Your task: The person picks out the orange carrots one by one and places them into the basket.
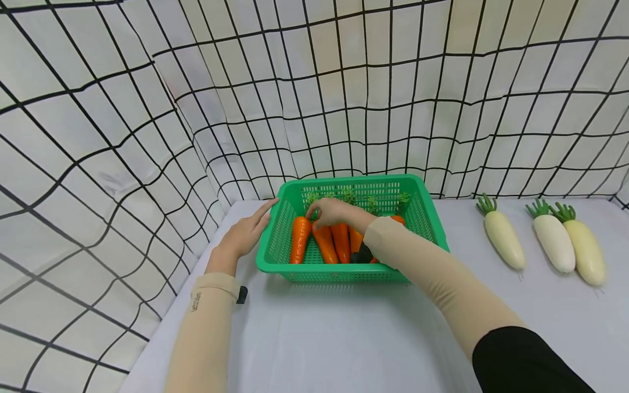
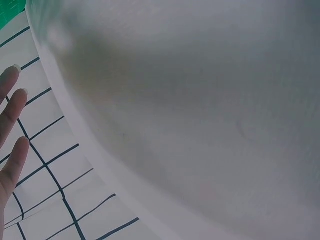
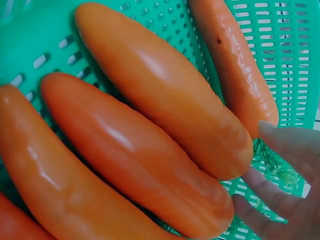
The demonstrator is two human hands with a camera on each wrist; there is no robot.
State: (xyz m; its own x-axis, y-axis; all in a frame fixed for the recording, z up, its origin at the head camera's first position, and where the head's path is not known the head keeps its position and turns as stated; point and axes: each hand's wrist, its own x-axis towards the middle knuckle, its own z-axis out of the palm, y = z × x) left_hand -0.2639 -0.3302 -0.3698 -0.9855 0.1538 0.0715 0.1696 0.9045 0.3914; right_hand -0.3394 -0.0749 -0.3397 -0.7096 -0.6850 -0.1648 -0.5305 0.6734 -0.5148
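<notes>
A green plastic basket (image 1: 319, 268) holds several orange carrots (image 1: 301, 240) with leafy green tops toward its back side. My right hand (image 1: 334, 212) reaches inside, over the top ends of the carrots on the left. In the right wrist view its thumb (image 3: 280, 135) is right at the end of one carrot (image 3: 232, 65). The other fingers (image 3: 265, 187) extend loosely by the ends of the neighbouring carrots (image 3: 165, 90). My left hand (image 1: 245, 234) lies against the basket's left rim with its fingers straight; in the left wrist view these fingers (image 2: 12, 117) are spread apart.
To the right on the white table (image 1: 314, 338) lie three white radishes with green stems: one radish (image 1: 504, 240) alone, then a white one (image 1: 555, 243) beside a yellowish one (image 1: 585, 251). Black netting (image 1: 363, 103) over pale walls borders the table behind and at left.
</notes>
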